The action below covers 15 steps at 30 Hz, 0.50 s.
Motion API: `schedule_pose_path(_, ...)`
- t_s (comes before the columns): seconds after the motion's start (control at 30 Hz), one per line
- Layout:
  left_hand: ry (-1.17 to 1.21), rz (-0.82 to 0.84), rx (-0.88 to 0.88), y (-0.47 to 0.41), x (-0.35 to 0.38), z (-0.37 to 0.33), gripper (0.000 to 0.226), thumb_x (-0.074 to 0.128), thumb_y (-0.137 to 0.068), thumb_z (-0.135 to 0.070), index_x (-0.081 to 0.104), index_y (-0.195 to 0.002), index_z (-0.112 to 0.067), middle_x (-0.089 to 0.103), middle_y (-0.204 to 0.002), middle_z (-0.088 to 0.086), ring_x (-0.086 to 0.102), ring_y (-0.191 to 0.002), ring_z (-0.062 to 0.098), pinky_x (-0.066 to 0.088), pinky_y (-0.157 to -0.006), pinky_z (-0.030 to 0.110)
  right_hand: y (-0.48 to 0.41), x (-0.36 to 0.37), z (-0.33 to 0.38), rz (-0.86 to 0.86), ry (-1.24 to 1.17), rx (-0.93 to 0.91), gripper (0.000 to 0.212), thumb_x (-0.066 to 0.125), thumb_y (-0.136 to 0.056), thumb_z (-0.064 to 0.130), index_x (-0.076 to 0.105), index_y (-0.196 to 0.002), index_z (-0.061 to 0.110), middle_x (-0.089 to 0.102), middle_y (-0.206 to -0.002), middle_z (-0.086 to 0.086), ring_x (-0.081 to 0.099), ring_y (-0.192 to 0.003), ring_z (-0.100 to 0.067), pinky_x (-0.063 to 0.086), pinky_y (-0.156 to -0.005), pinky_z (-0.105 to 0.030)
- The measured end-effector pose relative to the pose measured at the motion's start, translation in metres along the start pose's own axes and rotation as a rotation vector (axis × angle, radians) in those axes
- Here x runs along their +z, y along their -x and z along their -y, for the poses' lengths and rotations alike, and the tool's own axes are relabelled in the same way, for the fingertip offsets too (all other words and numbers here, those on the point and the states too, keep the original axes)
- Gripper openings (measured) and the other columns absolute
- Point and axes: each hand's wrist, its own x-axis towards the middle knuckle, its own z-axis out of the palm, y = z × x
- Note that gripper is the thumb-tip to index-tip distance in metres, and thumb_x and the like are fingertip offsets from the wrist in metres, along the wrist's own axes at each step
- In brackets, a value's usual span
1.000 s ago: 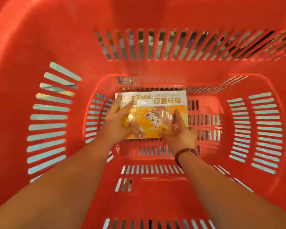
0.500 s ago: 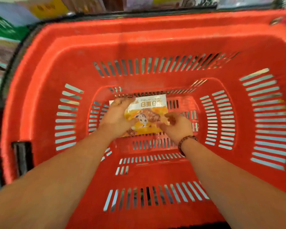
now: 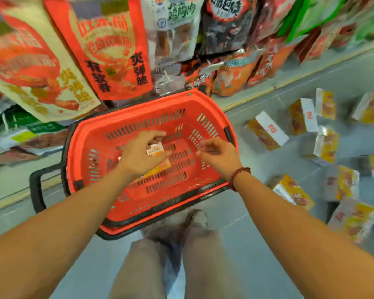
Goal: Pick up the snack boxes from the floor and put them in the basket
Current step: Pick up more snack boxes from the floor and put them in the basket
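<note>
A red slotted basket (image 3: 125,208) with a black rim stands on the grey floor in front of my knees. One yellow and white snack box (image 3: 158,162) lies flat on its bottom, mostly hidden under my left hand (image 3: 141,154). That hand hovers above the box with loosely curled fingers and holds nothing. My right hand (image 3: 218,155), with a bead bracelet at the wrist, hangs over the basket's right side, also with nothing in it. Several more snack boxes (image 3: 266,133) lie scattered on the floor to the right, the nearest one (image 3: 294,192) close to my right forearm.
Hanging snack bags (image 3: 110,46) fill the shelf rack just behind the basket and crowd the top of the view. A low shelf ledge (image 3: 268,87) runs diagonally along the floor. The basket's black handle (image 3: 36,190) sticks out at the left. My shoe (image 3: 195,220) stands behind the basket.
Both hands have let go of the snack box and lifted out of the basket, leaving the box on its bottom. My head has pulled back, so the floor and shelves now show.
</note>
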Motion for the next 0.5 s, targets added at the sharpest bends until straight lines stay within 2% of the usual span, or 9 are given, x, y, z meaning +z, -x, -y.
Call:
schedule_pose_path(0.1, -0.045, -0.01, 0.115, -0.006, 0.003, -0.064, 0.049, 0.079, -0.07, -0.025, 0.061, -0.115, -0.017, 0.061, -0.105, 0.002, 0.056, -0.094, 0.012, 0.043, -0.079, 0.021, 0.042, -0.06, 0.017, -0.078, -0.031, -0.004, 0.02, 0.073, -0.077, 0.01, 0.066, -0.096, 0.01, 0.064, -0.089, -0.005, 0.06, -0.082, -0.015, 0.052, -0.085, -0.03)
schedule_pose_path(0.23, -0.066, 0.043, 0.223, -0.015, 0.027, -0.143, 0.051, 0.076, -0.066, -0.033, 0.062, -0.113, -0.016, 0.061, -0.097, 0.001, 0.056, -0.088, 0.015, 0.044, -0.078, 0.027, 0.093, -0.14, 0.014, -0.279, -0.149, 0.03, 0.018, 0.075, -0.076, 0.014, 0.064, -0.088, 0.023, 0.065, -0.088, -0.005, 0.061, -0.08, -0.014, 0.051, -0.082, -0.028)
schedule_pose_path(0.37, -0.09, 0.12, 0.315, -0.02, 0.083, -0.212, 0.049, 0.079, -0.07, -0.024, 0.062, -0.115, -0.012, 0.062, -0.104, 0.006, 0.057, -0.09, 0.014, 0.042, -0.079, 0.023, 0.141, -0.22, -0.021, -0.454, -0.244, 0.068, 0.02, 0.075, -0.075, 0.011, 0.066, -0.088, 0.022, 0.067, -0.091, -0.011, 0.062, -0.08, -0.016, 0.052, -0.078, -0.029)
schedule_pose_path(0.5, -0.067, 0.199, 0.371, -0.013, 0.162, -0.275, 0.046, 0.078, -0.072, -0.016, 0.061, -0.114, -0.013, 0.061, -0.107, 0.006, 0.058, -0.091, 0.015, 0.046, -0.08, 0.027, 0.186, -0.296, -0.067, -0.583, -0.323, 0.114, 0.02, 0.074, -0.076, 0.007, 0.066, -0.089, 0.019, 0.067, -0.092, -0.016, 0.063, -0.084, -0.021, 0.054, -0.085, -0.036)
